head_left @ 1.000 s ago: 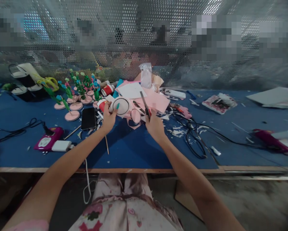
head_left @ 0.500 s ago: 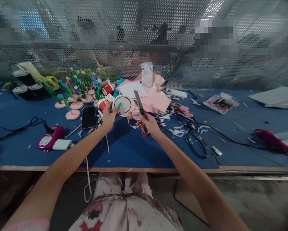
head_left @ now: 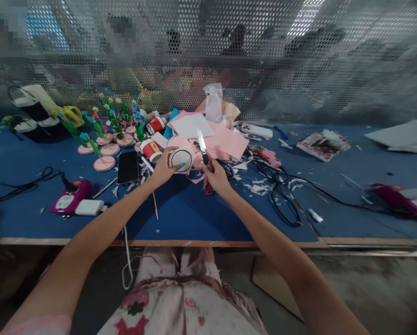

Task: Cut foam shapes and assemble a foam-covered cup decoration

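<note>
My left hand (head_left: 164, 168) is closed on a round white disc with a dark rim (head_left: 181, 158), held just above the blue table (head_left: 194, 209). My right hand (head_left: 217, 177) grips red-handled scissors (head_left: 204, 158), their blades pointing up and away beside the disc. Pink sheets (head_left: 225, 142) and a white sheet (head_left: 190, 125) lie right behind both hands. A red and white can (head_left: 151, 150) lies left of the disc.
A black phone (head_left: 128, 167) lies left of my hands, near small green flower figures on pink discs (head_left: 103, 139). A pink device and white charger (head_left: 74, 203) sit at front left. Black cables (head_left: 281, 195) and paper scraps lie to the right. A perforated metal screen stands behind.
My right hand picked up the scissors and drew them nearer. My left hand turned the disc and brought it closer to the scissors.
</note>
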A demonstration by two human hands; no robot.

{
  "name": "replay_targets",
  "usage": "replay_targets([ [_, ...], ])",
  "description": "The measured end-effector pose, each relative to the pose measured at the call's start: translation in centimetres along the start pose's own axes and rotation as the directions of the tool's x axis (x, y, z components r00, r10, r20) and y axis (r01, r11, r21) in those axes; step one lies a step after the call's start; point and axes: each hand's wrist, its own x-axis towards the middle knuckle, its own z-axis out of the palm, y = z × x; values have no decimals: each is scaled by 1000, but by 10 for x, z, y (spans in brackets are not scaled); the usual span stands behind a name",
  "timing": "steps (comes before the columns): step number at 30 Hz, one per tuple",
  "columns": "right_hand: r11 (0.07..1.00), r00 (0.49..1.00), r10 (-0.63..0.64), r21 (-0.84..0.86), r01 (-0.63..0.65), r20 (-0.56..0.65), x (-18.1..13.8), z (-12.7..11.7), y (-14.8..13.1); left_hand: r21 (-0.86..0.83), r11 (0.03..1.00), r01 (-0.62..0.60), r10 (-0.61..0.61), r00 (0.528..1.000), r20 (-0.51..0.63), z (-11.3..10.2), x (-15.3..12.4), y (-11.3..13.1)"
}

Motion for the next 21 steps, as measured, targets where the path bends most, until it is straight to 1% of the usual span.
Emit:
replay_targets([
  [3,991,996,-83,-107,79,-41,-7,-3,-5,107,994,-22,30,997,-69,0,-2,3],
  [6,960,989,-145,-241,139,-9,-12,-6,-8,190,981,-29,53,991,-125,-1,-2,3],
  [10,871,970,-240,-436,227,27,-14,-5,-11,235,972,-7,32,994,-104,-1,-3,3],
  [14,759,968,-231,-603,244,101,-15,-2,-11,257,966,-31,52,996,-75,1,-5,5],
  [17,702,966,-217,-666,253,139,-18,0,-14,290,956,-33,55,996,-70,3,-6,6],
  [21,643,974,-172,-733,222,145,-22,4,-18,332,943,-18,42,997,-66,4,-6,2],
])
